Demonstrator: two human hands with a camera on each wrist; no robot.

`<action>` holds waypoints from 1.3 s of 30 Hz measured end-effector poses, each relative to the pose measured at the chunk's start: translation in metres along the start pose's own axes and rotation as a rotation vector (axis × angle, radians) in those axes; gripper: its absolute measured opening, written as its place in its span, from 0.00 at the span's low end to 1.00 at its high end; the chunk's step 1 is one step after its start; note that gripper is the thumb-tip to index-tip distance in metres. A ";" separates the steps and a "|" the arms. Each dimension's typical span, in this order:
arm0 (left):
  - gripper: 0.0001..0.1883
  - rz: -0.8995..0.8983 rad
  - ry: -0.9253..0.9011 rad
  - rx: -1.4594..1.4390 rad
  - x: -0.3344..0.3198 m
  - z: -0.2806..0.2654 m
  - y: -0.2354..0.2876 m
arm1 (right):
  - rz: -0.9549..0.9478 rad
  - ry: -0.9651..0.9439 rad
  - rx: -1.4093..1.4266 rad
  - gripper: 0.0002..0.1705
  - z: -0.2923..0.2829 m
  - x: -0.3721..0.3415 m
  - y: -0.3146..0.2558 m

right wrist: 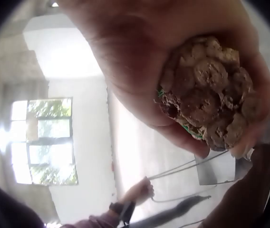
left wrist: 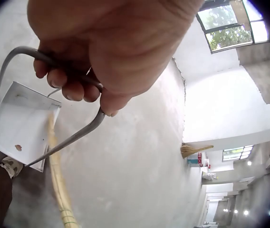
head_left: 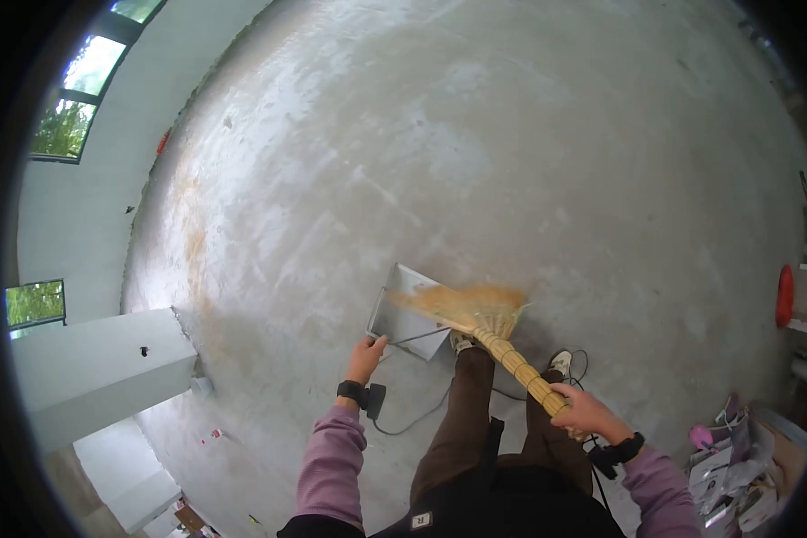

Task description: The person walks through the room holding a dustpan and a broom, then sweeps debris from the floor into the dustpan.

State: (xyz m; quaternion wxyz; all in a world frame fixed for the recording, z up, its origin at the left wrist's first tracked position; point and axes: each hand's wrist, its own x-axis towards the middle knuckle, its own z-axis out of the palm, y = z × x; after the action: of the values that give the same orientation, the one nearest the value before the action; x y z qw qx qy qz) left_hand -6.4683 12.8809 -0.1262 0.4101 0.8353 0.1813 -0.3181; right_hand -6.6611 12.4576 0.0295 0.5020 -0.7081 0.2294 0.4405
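A metal dustpan sits on the floor near the person's feet, its pan white inside with a small brown scrap in it. My left hand grips the dustpan's bent grey rod handle, fingers curled round it. The right hand is wrapped round the upper end of a straw broom. The broom's orange-tan bristles fan out beside the dustpan, and their left tip overlaps the pan in the head view. In the right wrist view, the broom's bundled stalk end shows inside the palm.
A shoe stands right beside the dustpan, and a dark cable loops across the floor near the legs. A square pillar rises at left. Piled bags and boxes lie at lower right; another broom stands far off.
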 end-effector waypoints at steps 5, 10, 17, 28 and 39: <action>0.19 0.022 -0.026 -0.015 0.024 -0.013 -0.004 | 0.188 -0.037 0.270 0.40 -0.011 -0.038 -0.048; 0.19 0.098 -0.035 -0.008 0.036 -0.028 -0.008 | 0.085 0.183 0.200 0.38 -0.016 -0.018 -0.050; 0.19 0.055 -0.005 0.054 0.046 -0.044 0.009 | 0.000 0.419 0.495 0.34 -0.066 0.092 -0.046; 0.18 -0.045 -0.010 0.089 0.057 -0.049 0.045 | -0.049 0.110 0.064 0.37 -0.058 0.084 -0.058; 0.15 -0.042 -0.082 0.048 0.047 -0.043 0.079 | -0.020 0.295 0.618 0.37 -0.092 0.013 -0.006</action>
State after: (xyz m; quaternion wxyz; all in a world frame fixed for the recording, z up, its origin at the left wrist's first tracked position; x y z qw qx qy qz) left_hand -6.3730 12.8697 -0.0937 0.3901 0.8272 0.1741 -0.3651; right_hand -6.6136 12.3774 0.0319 0.6585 -0.5808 0.4151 0.2383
